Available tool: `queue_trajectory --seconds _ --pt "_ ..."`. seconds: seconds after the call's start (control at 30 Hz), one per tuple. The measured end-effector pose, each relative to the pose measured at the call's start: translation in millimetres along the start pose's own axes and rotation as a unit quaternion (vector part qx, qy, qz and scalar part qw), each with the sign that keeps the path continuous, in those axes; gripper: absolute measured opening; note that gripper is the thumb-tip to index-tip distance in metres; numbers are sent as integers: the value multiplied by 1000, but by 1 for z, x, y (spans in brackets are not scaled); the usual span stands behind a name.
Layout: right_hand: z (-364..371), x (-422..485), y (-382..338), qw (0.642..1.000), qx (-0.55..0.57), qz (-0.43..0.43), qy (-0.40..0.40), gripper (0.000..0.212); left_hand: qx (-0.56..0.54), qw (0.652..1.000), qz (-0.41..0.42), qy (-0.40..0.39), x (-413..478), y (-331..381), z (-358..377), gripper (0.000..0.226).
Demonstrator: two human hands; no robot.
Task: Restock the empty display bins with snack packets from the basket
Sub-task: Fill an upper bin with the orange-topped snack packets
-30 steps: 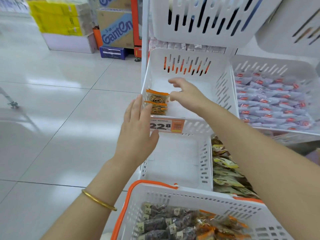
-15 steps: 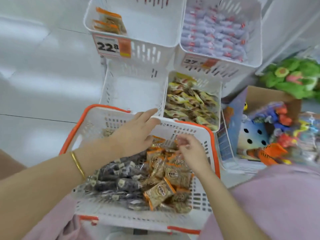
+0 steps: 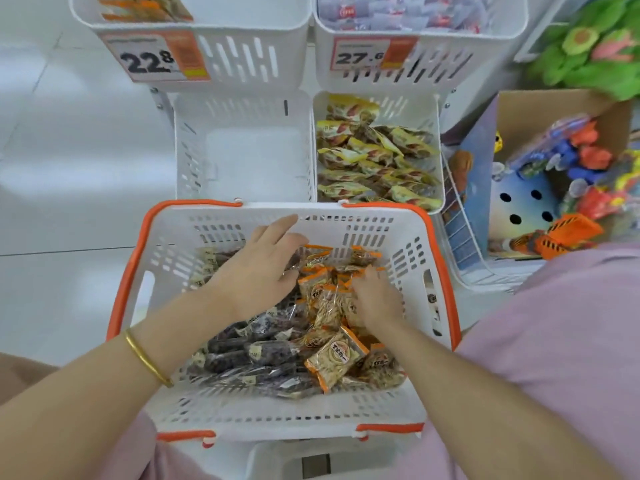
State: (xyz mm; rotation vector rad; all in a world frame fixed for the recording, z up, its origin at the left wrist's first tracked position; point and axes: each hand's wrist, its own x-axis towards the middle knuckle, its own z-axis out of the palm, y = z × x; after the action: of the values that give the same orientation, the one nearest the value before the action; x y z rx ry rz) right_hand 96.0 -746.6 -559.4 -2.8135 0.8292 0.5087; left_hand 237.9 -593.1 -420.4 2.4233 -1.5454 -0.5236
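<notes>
A white basket with an orange rim (image 3: 408, 244) sits in front of me, holding dark purple packets (image 3: 249, 351) on the left and orange-edged snack packets (image 3: 337, 356) on the right. My left hand (image 3: 258, 268) hovers over the packets with its fingers straight. My right hand (image 3: 375, 296) reaches down into the orange packets, fingers buried among them; whether it grips one is hidden. Just beyond the basket stands an empty white bin (image 3: 242, 154). The upper left bin (image 3: 221, 26), tagged 22.8, holds a few orange packets (image 3: 145, 6).
A lower right bin (image 3: 434, 140) holds yellow packets, an upper right bin (image 3: 485, 36) pale wrapped sweets. A cardboard box of toys (image 3: 554, 168) and a green plush (image 3: 595, 46) stand at right. White tiled floor (image 3: 69, 150) lies left.
Both hands came down from the upper left bin to the basket. My gaze dropped onto the basket, and my right hand has gone deeper among the orange packets.
</notes>
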Motion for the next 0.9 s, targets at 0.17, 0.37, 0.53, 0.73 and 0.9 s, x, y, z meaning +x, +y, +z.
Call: queue_trajectory --seconds 0.17,0.37,0.53,0.73,0.9 --pt "-5 25 24 991 -33 -41 -123 28 -13 1000 5 -11 1 -1 5 46" --pt "-14 20 20 990 -46 -50 -122 9 -36 999 -4 -14 -1 -4 4 45" --pt "-84 6 -1 981 111 -130 -89 36 -119 992 -26 -33 1 -2 0 52" --pt "-178 -44 -27 917 340 -207 -17 21 -404 907 -48 -110 -12 0 -22 58" --pt "-193 -57 -26 886 431 -168 22 11 -452 887 -35 -91 -24 -3 -37 32"
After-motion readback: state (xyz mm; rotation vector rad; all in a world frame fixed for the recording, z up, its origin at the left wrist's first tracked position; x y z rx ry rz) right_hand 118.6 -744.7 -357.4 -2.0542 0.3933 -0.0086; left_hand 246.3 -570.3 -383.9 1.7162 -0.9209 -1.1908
